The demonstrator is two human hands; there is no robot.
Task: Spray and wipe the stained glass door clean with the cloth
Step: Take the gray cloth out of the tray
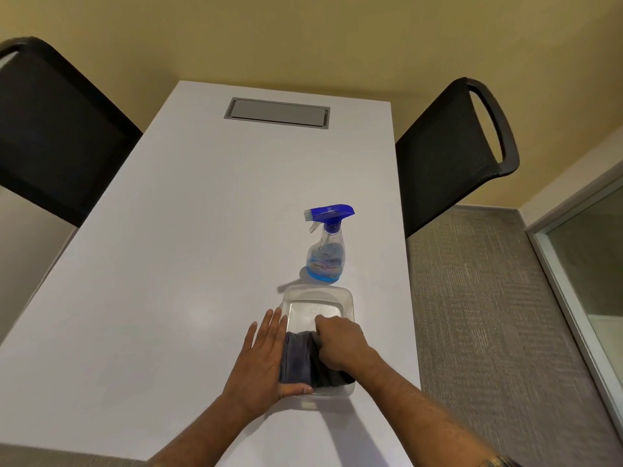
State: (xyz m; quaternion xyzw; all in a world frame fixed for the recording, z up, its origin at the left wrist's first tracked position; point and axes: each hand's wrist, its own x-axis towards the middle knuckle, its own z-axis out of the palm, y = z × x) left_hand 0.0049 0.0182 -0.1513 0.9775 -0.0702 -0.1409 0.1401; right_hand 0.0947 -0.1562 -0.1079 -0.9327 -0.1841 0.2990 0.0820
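Note:
A grey folded cloth (298, 360) lies in the near half of a clear plastic container (317, 293) on the white table (168, 264). My right hand (340, 342) is closed on the cloth's right side inside the container. Flat against the container's left wall rests my left hand (261, 358), fingers spread, thumb along the near rim. Just beyond the container stands a clear spray bottle (326, 254) with blue liquid and a blue trigger head, upright. A strip of the glass door (593, 264) shows at the far right edge.
Two black mesh chairs flank the table, one at the left (57, 136) and one at the right (451, 156). A grey cable hatch (277, 112) sits in the table's far end. Grey carpet (488, 332) lies between table and door.

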